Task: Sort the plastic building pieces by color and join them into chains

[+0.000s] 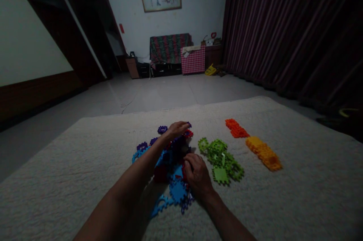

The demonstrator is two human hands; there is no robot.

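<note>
My left hand reaches over the far side of a mixed pile, its fingers stretched out. By its fingertips are a purple gear-edged toy piece and a red piece. My right hand is at the pile's right side, fingers curled against a red gear-edged piece, partly covered by the hand. Blue gear-edged pieces lie in the near part of the pile, and another purple gear sits at its far left. My left forearm hides much of the middle.
On the pale, quilted surface, green pieces form a heap right of my hands. Farther right are orange pieces and a row of yellow pieces. Across the floor stands a cloth-covered low cabinet; a dark curtain hangs at right.
</note>
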